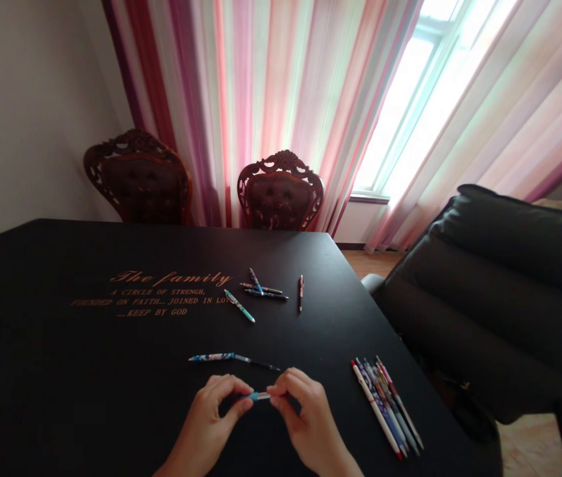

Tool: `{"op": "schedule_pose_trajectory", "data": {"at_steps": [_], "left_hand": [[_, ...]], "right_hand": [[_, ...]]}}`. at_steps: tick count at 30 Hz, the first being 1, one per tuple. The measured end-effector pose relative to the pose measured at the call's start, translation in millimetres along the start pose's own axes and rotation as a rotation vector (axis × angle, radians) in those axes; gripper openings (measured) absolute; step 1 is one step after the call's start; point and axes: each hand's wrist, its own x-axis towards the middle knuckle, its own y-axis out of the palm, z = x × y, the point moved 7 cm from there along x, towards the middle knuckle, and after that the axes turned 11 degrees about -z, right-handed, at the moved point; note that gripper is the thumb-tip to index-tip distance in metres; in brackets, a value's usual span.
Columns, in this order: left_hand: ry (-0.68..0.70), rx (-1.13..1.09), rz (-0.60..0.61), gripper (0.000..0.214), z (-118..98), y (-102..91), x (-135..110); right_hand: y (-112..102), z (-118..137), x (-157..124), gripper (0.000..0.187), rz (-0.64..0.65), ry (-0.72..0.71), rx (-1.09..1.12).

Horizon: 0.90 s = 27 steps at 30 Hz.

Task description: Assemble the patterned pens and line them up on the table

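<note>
Between both hands, just above the black table, is a short pen part (261, 396), light blue at its left end and pale or clear toward the right. My left hand (216, 412) pinches the blue end with thumb and forefinger. The other end sits in the closed fingertips of my right hand (303, 411), which hide its tip. Just beyond my hands lies a blue-and-white patterned pen barrel (212, 357), and a thin refill (257, 363) with a dark section reaches from its right end toward my right fingers.
Several pens (385, 407) lie side by side near the table's right edge. Farther back, a teal pen (239, 305), a small pile of crossed pens (262, 290) and a dark pinkish pen (301, 293) rest on the black table (87, 371). A black armchair (500, 298) stands to the right.
</note>
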Motion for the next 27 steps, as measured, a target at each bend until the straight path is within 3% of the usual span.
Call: {"op": "schedule_pose_trajectory", "data": {"at_steps": [5, 7, 13, 19, 27], "left_hand": [[-0.023, -0.052, -0.004, 0.019, 7, -4.5, 2], [-0.045, -0.072, -0.001, 0.022, 9, -8.2, 4], [-0.056, -0.110, 0.024, 0.024, 3, -8.3, 6], [-0.085, -0.208, -0.016, 0.021, 5, -10.8, 9], [-0.136, -0.278, 0.051, 0.024, 16, -0.6, 6]], "right_hand": [[8, -14, 1, 0.005, 0.037, 0.134, 0.087], [9, -17, 2, 0.013, 0.060, 0.162, 0.112], [11, -12, 3, 0.030, 0.072, 0.022, -0.018], [7, -26, 1, 0.033, -0.001, 0.079, 0.003], [16, -40, -11, 0.039, -0.075, 0.072, 0.023]]}}
